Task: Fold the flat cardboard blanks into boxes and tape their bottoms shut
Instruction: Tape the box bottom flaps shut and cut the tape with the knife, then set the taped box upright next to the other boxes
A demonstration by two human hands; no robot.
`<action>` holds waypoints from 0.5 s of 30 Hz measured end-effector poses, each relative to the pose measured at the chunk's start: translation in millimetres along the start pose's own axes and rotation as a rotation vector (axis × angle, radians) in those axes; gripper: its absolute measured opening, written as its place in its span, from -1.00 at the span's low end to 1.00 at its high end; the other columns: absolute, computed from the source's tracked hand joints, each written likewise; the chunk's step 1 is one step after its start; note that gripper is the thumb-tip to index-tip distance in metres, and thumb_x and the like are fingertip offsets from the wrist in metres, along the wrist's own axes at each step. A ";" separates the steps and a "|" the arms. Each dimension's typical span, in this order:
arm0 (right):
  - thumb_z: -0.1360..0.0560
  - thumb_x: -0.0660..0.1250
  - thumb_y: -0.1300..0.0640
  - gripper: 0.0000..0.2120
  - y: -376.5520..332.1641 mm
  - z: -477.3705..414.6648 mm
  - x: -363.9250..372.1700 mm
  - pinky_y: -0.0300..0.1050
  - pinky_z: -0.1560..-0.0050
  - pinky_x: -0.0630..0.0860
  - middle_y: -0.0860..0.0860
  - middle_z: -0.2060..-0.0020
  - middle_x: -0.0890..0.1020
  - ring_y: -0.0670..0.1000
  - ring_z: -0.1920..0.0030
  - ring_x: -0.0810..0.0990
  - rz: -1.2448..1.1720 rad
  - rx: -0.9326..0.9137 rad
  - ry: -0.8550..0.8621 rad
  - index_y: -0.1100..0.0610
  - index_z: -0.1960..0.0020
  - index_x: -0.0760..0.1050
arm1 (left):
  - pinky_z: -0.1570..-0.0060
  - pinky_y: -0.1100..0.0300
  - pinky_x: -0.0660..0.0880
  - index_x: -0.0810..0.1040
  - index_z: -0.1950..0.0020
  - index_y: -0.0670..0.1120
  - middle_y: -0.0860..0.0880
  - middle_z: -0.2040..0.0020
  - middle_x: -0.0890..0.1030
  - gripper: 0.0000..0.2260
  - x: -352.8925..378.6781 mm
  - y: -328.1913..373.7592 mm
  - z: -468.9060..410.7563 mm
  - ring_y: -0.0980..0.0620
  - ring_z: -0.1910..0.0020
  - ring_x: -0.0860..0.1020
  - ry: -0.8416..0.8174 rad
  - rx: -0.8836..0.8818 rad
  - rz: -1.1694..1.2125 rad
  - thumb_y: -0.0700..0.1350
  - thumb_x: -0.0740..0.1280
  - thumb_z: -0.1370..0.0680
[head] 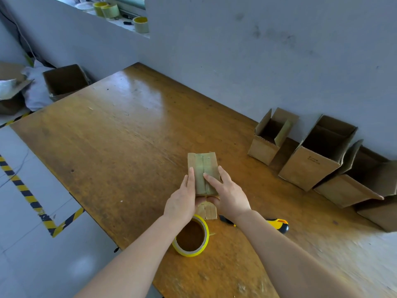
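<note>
A small cardboard box point(202, 166) stands bottom-up on the wooden table point(120, 134), a strip of tape running along its closed seam. My left hand point(182, 201) grips its left side, fingers flat on the taped face. My right hand point(225, 194) holds the right side, with the index finger pressing on the tape strip. The tape's end hangs down the box's near wall point(207, 210). A yellow-rimmed tape roll point(192, 237) lies flat just below my left wrist. A yellow-and-black utility knife point(277, 225) lies under my right forearm.
Several open folded boxes stand along the wall at the right, among them a small one point(266, 145) and a bigger one point(311, 162). An open carton point(64, 81) sits beyond the table's far left corner. Tape rolls point(140, 24) rest on a window ledge. Hazard-striped floor tape point(25, 190) lies left.
</note>
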State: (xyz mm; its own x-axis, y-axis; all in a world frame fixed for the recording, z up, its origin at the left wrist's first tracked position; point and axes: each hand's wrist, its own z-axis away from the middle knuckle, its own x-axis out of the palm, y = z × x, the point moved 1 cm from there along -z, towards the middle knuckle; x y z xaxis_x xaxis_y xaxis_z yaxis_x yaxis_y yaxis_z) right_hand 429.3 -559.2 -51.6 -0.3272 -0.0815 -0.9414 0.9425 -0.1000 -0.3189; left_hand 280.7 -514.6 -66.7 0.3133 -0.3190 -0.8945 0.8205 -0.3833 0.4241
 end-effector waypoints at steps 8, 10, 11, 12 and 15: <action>-0.56 0.31 0.06 -0.34 -1.0 1.7 2.7 -0.08 -0.18 0.52 0.10 -0.56 -0.05 0.12 -0.35 0.40 0.024 -0.024 0.000 -0.12 -0.54 0.05 | -0.04 0.05 0.55 -0.27 -0.55 -0.07 -0.09 -0.55 0.18 -0.19 7.3 -0.5 -2.1 -0.06 -0.13 0.59 0.054 -0.006 -0.069 0.13 0.24 -0.57; -0.55 0.33 0.12 -0.27 0.3 1.8 1.3 -0.12 -0.08 0.57 0.06 -0.56 -0.11 0.07 -0.24 0.48 0.024 -0.007 -0.043 -0.15 -0.54 -0.03 | -0.06 0.04 0.55 -0.27 -0.55 -0.06 -0.08 -0.54 0.20 -0.18 7.7 -0.6 -2.5 -0.04 -0.15 0.59 0.058 -0.011 -0.067 0.12 0.26 -0.57; -0.55 0.33 0.14 -0.23 0.7 1.9 1.4 -0.14 -0.02 0.58 0.03 -0.56 -0.13 0.05 -0.17 0.52 0.022 0.006 -0.065 -0.17 -0.54 -0.08 | -0.07 0.04 0.55 -0.28 -0.55 -0.06 -0.08 -0.54 0.19 -0.16 7.6 -1.1 -2.5 -0.04 -0.16 0.58 0.057 -0.013 -0.070 0.10 0.28 -0.56; -0.54 0.33 0.16 -0.20 0.9 1.7 2.0 -0.15 0.02 0.59 0.01 -0.56 -0.15 0.02 -0.11 0.54 0.013 0.021 -0.074 -0.17 -0.54 -0.11 | -0.08 0.04 0.55 -0.30 -0.54 -0.05 -0.08 -0.54 0.19 -0.14 7.7 -1.7 -2.5 -0.03 -0.17 0.58 0.058 -0.012 -0.073 0.08 0.30 -0.56; -0.52 0.35 0.21 -0.11 1.3 1.0 6.7 -0.19 0.09 0.61 -0.06 -0.57 -0.07 -0.02 -0.06 0.58 -0.061 0.087 -0.056 -0.14 -0.55 -0.21 | -0.12 0.05 0.54 -0.33 -0.53 -0.02 -0.06 -0.54 0.20 -0.11 6.8 -3.0 -2.5 -0.01 -0.21 0.55 0.070 -0.007 -0.070 0.03 0.33 -0.54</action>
State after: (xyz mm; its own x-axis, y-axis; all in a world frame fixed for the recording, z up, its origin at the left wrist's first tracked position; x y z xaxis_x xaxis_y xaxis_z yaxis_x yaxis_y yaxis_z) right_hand 428.3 -560.8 -58.3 -0.3895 -0.1272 -0.9122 0.9120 -0.1916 -0.3627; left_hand 281.6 -513.4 -74.4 0.2876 -0.2302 -0.9297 0.8447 -0.3965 0.3595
